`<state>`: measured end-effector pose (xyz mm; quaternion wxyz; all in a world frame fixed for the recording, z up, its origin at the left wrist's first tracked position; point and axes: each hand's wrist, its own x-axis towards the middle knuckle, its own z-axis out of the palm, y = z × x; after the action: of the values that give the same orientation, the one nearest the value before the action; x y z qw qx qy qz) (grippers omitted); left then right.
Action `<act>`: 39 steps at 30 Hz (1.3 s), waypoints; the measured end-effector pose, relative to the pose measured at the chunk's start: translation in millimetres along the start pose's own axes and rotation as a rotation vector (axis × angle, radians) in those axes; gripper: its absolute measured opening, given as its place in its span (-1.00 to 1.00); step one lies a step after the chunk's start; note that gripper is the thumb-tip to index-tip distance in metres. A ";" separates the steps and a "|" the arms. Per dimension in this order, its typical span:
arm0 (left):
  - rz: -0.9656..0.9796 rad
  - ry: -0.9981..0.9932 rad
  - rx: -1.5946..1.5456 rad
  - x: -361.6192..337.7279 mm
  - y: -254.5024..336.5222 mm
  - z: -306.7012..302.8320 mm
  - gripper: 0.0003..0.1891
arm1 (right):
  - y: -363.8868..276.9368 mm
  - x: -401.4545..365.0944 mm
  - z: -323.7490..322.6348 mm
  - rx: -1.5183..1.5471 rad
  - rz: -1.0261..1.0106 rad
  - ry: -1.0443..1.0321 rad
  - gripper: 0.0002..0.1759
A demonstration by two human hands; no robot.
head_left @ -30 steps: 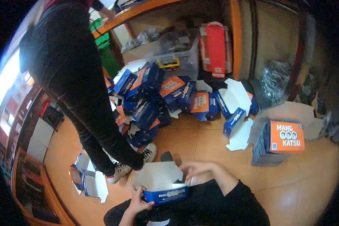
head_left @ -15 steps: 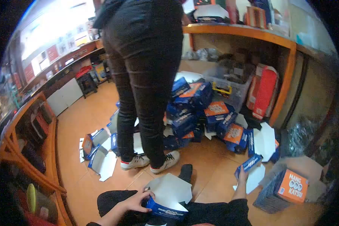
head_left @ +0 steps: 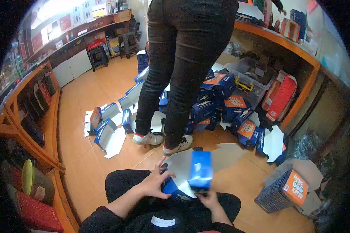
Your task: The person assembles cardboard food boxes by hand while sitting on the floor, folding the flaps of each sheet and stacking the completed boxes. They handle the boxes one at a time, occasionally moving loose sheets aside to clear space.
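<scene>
My left hand (head_left: pixel 156 182) grips the left side of a blue box with white inner flaps (head_left: pixel 175 189), which rests over my lap. My right hand (head_left: pixel 209 199) holds a second blue box (head_left: pixel 201 171) by its lower end, upright and blurred, just right of the first one. Its far flaps spread out over the floor, seen as pale card. On the floor to the right, a stack of flat blue and orange cartons (head_left: pixel 295 187) lies in an opened wrapping.
A person in dark trousers (head_left: pixel 179 66) stands right ahead. Blue boxes (head_left: pixel 206 110) are heaped behind them, and open boxes (head_left: pixel 109 136) lie to the left. A wooden shelf (head_left: pixel 276 39) stands at the right, a wooden rack (head_left: pixel 54 155) at the left.
My right hand has brought its blue box from the right side to beside the one in my left hand. The view has shifted, and the standing person appears farther right.
</scene>
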<state>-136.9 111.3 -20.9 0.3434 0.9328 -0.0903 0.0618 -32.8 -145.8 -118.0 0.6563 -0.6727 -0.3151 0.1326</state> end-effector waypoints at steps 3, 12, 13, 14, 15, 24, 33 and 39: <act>0.040 0.077 0.094 -9.6 12.2 -11.8 -0.22 | 13.5 12.4 17.3 -0.294 -0.400 -0.315 -0.52; -0.038 0.048 0.155 -48.5 7.1 -24.5 -0.30 | 44.8 13.6 22.0 -0.403 0.104 -0.674 -0.52; -0.023 0.069 0.157 -49.9 4.9 -23.2 -0.31 | 29.9 20.1 14.0 -0.418 0.115 -0.738 -0.49; -0.011 0.083 0.154 -51.9 3.9 -21.3 -0.31 | 14.3 24.8 6.6 -0.411 0.118 -0.799 -0.45; -0.021 0.085 0.122 -52.5 4.2 -19.9 -0.33 | -8.1 31.5 -0.8 -0.377 0.135 -0.840 -0.41; -0.019 0.161 0.163 -54.0 13.6 -0.1 -0.26 | -66.7 12.3 22.3 0.363 0.371 -0.284 -0.67; -0.056 0.305 0.126 -62.1 11.8 11.9 -0.31 | -80.5 12.3 56.0 0.206 0.407 -0.117 -0.50; -0.030 0.234 0.111 -61.5 18.7 12.8 -0.38 | -74.4 10.2 68.9 -0.016 0.234 -0.116 -0.59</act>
<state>-200.2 96.7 -29.7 0.3002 0.9381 -0.0323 0.1699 -84.3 -89.0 -50.8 0.6115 -0.7013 -0.2732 0.2444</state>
